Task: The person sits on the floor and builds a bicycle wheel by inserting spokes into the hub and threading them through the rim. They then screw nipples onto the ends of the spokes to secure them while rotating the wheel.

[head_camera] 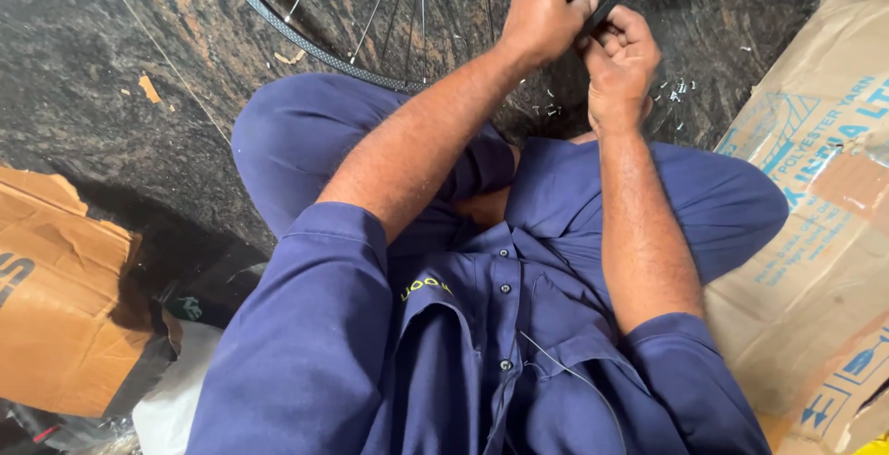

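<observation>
A black bicycle wheel rim (306, 43) with thin metal spokes (375, 15) lies on the dark stone floor ahead of my knees. My left hand (542, 11) is closed around the rim's near right part, at the top of the view. My right hand (619, 62) sits just right of it, fingers curled on the same black rim section. The two hands touch. What the fingertips pinch is hidden. A thin loose spoke (569, 372) rests across my blue shirt.
I sit cross-legged in blue work clothes. Flattened brown cardboard (56, 307) lies at the left, and a printed cardboard box (815, 233) at the right. Small metal bits (671, 94) are scattered on the floor near the rim.
</observation>
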